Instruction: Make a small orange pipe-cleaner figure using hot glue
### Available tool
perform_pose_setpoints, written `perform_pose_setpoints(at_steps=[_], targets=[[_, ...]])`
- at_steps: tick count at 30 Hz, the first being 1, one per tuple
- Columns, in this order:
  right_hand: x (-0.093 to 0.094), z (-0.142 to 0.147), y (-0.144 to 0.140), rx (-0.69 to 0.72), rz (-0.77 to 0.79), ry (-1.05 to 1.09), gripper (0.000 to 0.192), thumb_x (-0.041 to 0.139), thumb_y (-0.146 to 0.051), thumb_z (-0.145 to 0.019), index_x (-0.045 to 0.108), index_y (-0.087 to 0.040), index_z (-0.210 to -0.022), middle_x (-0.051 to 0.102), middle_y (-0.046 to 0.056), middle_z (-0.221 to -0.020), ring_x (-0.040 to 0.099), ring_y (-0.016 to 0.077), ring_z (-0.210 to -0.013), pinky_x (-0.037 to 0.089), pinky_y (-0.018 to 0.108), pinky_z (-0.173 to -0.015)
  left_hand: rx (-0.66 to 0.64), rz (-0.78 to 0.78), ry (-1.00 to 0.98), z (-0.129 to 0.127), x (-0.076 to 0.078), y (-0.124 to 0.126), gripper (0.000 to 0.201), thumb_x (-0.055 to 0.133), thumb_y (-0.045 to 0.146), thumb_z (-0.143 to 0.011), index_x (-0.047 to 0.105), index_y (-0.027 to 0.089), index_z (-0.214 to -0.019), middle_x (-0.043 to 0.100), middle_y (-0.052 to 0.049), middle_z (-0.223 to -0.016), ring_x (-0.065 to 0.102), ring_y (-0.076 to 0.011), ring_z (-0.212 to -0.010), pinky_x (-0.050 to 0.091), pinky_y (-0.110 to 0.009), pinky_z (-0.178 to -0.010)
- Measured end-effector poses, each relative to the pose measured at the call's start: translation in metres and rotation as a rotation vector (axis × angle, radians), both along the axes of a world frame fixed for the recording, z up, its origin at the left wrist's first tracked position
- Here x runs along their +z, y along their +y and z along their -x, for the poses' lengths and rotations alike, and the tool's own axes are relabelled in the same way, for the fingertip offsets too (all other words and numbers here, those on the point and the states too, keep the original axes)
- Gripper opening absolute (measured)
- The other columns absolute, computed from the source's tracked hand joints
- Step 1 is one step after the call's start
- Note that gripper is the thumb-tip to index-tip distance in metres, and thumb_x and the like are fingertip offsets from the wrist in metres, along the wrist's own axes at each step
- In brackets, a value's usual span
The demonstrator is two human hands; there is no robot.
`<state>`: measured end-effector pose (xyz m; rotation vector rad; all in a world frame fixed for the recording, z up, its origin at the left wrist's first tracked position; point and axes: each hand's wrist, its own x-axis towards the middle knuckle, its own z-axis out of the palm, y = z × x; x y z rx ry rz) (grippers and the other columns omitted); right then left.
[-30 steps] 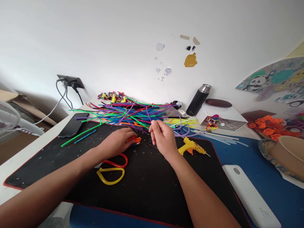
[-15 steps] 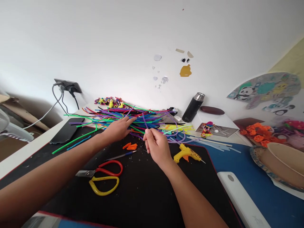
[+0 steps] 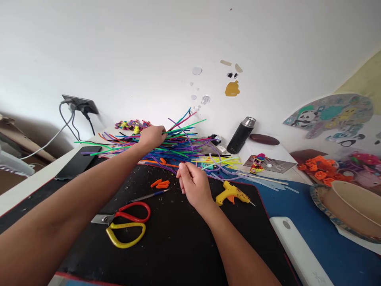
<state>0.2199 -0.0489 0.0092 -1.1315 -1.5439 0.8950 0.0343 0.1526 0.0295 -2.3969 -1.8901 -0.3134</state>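
Observation:
A big pile of coloured pipe cleaners [image 3: 175, 149] lies at the back of the black mat [image 3: 178, 238]. My left hand [image 3: 152, 137] reaches into the pile and grips a bunch of them, so that their far ends lift toward the wall. My right hand [image 3: 192, 183] hovers over the mat in front of the pile, fingers pinched on a thin purple pipe cleaner [image 3: 190, 145] that arcs up into the pile. A few short orange pieces [image 3: 160, 184] and a thin pen [image 3: 149, 196] lie between my arms.
Red and yellow scissors [image 3: 125, 224] lie near left on the mat, a yellow glue gun [image 3: 230, 194] to the right. A black phone [image 3: 77, 161], a black flask [image 3: 240, 135], orange flowers [image 3: 321, 171], a basket [image 3: 351, 206] and a white flat box [image 3: 300, 250] surround the mat.
My left hand left the orange pieces, moved back into the pile and closed on a bunch, raising its ends. My right hand has stayed pinched, shifting slightly.

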Motion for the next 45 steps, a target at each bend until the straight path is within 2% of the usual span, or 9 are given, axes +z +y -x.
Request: perform_pose_setpoints(at_steps=[6,10,14,18,23,29,35,39,45], targets=[[0.002,-0.002,0.001,-0.004,-0.018,0.048,0.045,0.047,-0.053,-0.111,0.056,-0.024,-0.077,0.053,-0.006,-0.055,0.051,0.0118,-0.043,0.04,0.025,-0.05,-0.149,0.038,-0.079,0.005,-0.003,-0.018,0.046,0.057,0.039,-0.097,0.069,0.022,-0.138,0.082,-0.006,-0.101,0.076,-0.0273,-0.092,0.05,-0.031,-0.074],[0.003,-0.002,0.001,-0.005,-0.019,0.07,0.045,0.047,-0.053,-0.111,0.056,-0.024,-0.077,0.052,-0.006,-0.055,0.05,0.0116,-0.043,0.04,0.025,-0.049,-0.407,-0.015,-0.086,0.023,-0.002,-0.043,0.029,0.052,0.034,-0.099,0.078,0.024,-0.107,0.078,-0.006,-0.1,0.072,-0.0239,-0.089,0.05,-0.03,-0.074],[0.0,0.0,0.001,0.009,-0.006,0.06,0.045,0.048,-0.053,-0.111,0.056,-0.024,-0.078,0.052,-0.006,-0.054,0.05,0.0121,-0.043,0.04,0.026,-0.05,-0.607,0.039,0.119,0.038,-0.012,-0.057,0.033,0.051,0.021,-0.099,0.081,0.028,-0.109,0.073,-0.008,-0.108,0.07,-0.0243,-0.101,0.051,-0.029,-0.079],[-0.002,0.001,0.0,0.008,-0.006,0.021,0.046,0.047,-0.055,-0.11,0.056,-0.024,-0.077,0.052,-0.005,-0.053,0.05,0.0129,-0.043,0.038,0.027,-0.05,-0.556,0.098,0.254,0.039,-0.027,-0.058,0.037,0.054,0.011,-0.095,0.08,0.027,-0.115,0.07,-0.01,-0.109,0.07,-0.0254,-0.101,0.051,-0.029,-0.076],[-0.002,0.001,0.002,0.011,-0.005,0.024,0.047,0.046,-0.057,-0.111,0.056,-0.024,-0.078,0.053,-0.005,-0.054,0.051,0.0129,-0.044,0.039,0.027,-0.051,-0.512,0.096,0.198,0.032,-0.035,-0.056,0.026,0.054,0.016,-0.098,0.079,0.022,-0.102,0.07,-0.011,-0.106,0.07,-0.0262,-0.098,0.052,-0.031,-0.075],[-0.001,-0.001,0.002,0.012,-0.007,0.019,0.046,0.046,-0.057,-0.111,0.057,-0.024,-0.08,0.053,-0.005,-0.056,0.052,0.0129,-0.045,0.04,0.026,-0.052,-0.498,0.037,0.011,0.034,-0.022,-0.062,0.023,0.053,0.032,-0.1,0.073,0.022,-0.103,0.073,-0.01,-0.11,0.07,-0.0262,-0.103,0.054,-0.033,-0.086],[0.001,-0.002,0.001,-0.004,-0.005,-0.034,0.048,0.044,-0.059,-0.111,0.058,-0.025,-0.08,0.052,-0.005,-0.054,0.053,0.0142,-0.047,0.041,0.027,-0.053,-0.441,0.148,-0.064,0.038,-0.001,-0.102,0.029,0.048,0.042,-0.1,0.072,0.025,-0.099,0.079,-0.006,-0.098,0.072,-0.0244,-0.086,0.048,-0.032,-0.073],[0.003,0.0,-0.001,0.0,-0.02,-0.091,0.048,0.043,-0.058,-0.111,0.057,-0.025,-0.079,0.053,-0.004,-0.054,0.053,0.0147,-0.047,0.04,0.027,-0.054,-0.425,0.186,-0.006,0.043,-0.004,-0.123,0.027,0.049,0.04,-0.097,0.071,0.025,-0.093,0.079,-0.007,-0.092,0.072,-0.0262,-0.083,0.045,-0.033,-0.068],[0.002,0.003,-0.003,0.033,-0.017,-0.159,0.044,0.042,-0.052,-0.112,0.056,-0.025,-0.079,0.055,-0.004,-0.054,0.055,0.0153,-0.046,0.038,0.027,-0.054,-0.37,0.193,0.027,0.052,-0.017,-0.133,0.025,0.05,0.039,-0.098,0.071,0.025,-0.094,0.08,-0.007,-0.091,0.072,-0.027,-0.077,0.044,-0.034,-0.065]])
